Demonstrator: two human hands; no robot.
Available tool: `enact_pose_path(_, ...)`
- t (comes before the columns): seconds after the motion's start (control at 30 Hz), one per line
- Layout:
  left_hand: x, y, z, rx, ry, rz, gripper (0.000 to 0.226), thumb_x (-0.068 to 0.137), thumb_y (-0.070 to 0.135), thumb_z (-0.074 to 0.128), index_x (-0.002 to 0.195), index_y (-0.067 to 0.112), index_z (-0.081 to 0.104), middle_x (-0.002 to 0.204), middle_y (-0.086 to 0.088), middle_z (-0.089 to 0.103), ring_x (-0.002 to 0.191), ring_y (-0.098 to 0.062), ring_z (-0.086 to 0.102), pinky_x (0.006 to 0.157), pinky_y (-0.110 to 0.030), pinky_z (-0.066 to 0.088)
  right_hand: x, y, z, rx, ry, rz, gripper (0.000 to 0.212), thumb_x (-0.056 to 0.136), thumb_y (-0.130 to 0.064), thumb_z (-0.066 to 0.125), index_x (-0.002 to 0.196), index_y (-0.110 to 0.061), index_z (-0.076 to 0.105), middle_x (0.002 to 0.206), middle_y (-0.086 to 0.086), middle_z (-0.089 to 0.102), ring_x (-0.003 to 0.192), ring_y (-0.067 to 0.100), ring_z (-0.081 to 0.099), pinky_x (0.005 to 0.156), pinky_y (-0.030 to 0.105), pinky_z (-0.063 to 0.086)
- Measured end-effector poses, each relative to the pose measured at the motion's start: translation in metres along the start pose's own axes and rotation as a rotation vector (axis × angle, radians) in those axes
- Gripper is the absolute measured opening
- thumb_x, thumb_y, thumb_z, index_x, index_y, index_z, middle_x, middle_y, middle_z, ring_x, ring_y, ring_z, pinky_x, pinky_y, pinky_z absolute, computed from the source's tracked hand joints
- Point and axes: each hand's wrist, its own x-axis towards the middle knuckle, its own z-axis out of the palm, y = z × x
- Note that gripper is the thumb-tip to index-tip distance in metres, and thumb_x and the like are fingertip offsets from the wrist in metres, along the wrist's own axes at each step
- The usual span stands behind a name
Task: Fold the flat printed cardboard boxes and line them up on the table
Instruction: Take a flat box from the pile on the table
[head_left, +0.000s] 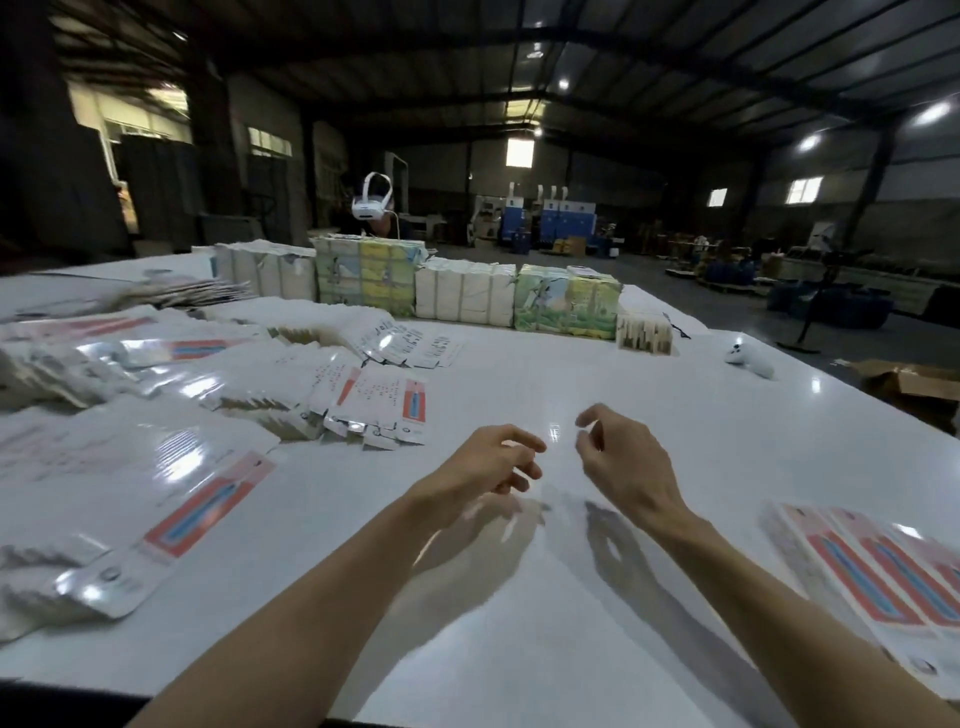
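Both my hands hover over the bare middle of the white table (649, 395), close together and holding nothing. My left hand (488, 462) has loosely curled fingers pointing right. My right hand (618, 452) faces it, fingers loosely bent, a small gap between the two. Flat printed cardboard boxes, white with a red and blue stripe, lie in fanned stacks at the left (208, 509), further back at the centre left (379, 400), and at the lower right edge (872, 577).
Wrapped bundles of white and colour-printed cartons (467, 291) stand in a row along the far side. A white controller (750, 358) lies at the right. A person wearing a white headset (371, 205) stands behind the table. An open brown carton (909, 384) sits off the right edge.
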Motion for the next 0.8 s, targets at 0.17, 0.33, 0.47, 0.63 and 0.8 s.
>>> enact_pose_path(0.17, -0.016, -0.006, -0.079, 0.561, 0.320, -0.065, 0.029, 0.098, 0.029, 0.069, 0.126, 0.023, 0.060, 0.117, -0.001, 0.070, 0.105, -0.020, 0.068, 0.089, -0.037, 0.053, -0.009, -0.005, 0.045, 0.097, -0.047, -0.062, 0.018, 0.102, -0.018, 0.053, 0.112, -0.022, 0.068, 0.074, -0.010, 0.067, 0.069, 0.012, 0.062, 0.065, 0.033, 0.045)
enact_pose_path(0.33, -0.056, -0.018, -0.153, 1.061, 0.452, -0.424, 0.049, 0.101, 0.033, 0.063, 0.144, 0.015, 0.051, 0.155, -0.021, 0.040, 0.147, -0.043, 0.032, 0.117, -0.052, 0.037, -0.006, 0.006, 0.050, 0.164, -0.105, -0.008, 0.018, 0.099, -0.022, 0.054, 0.101, -0.029, 0.071, 0.074, -0.016, 0.068, 0.071, 0.003, 0.063, 0.066, 0.031, 0.044)
enact_pose_path(0.47, -0.091, -0.027, -0.188, 1.228, 0.590, -0.683, 0.088, 0.094, 0.047, 0.072, 0.159, 0.008, 0.027, 0.161, -0.023, 0.025, 0.148, -0.044, 0.026, 0.119, -0.056, 0.030, -0.006, 0.006, 0.048, 0.249, -0.101, 0.017, 0.021, 0.098, -0.018, 0.054, 0.093, -0.030, 0.071, 0.072, -0.016, 0.068, 0.069, -0.005, 0.065, 0.065, 0.029, 0.045)
enact_pose_path(0.63, -0.104, -0.025, -0.210, 1.208, 0.650, -0.743, 0.093, 0.081, 0.063, 0.081, 0.144, 0.007, 0.043, 0.144, -0.019, 0.046, 0.135, -0.039, 0.044, 0.110, -0.050, 0.040, -0.009, 0.004, 0.045, 0.301, -0.136, 0.010, 0.022, 0.099, -0.016, 0.054, 0.092, -0.029, 0.070, 0.065, -0.013, 0.067, 0.064, -0.011, 0.064, 0.063, 0.030, 0.044)
enact_pose_path(0.8, -0.107, -0.020, -0.219, 1.186, 0.627, -0.681, 0.094, 0.074, 0.063, 0.086, 0.136, 0.007, 0.043, 0.136, -0.017, 0.053, 0.127, -0.036, 0.053, 0.104, -0.048, 0.047, -0.012, 0.003, 0.040, 0.355, -0.138, 0.015, 0.023, 0.099, -0.015, 0.055, 0.090, -0.028, 0.071, 0.067, -0.009, 0.069, 0.065, -0.001, 0.068, 0.072, 0.035, 0.054)
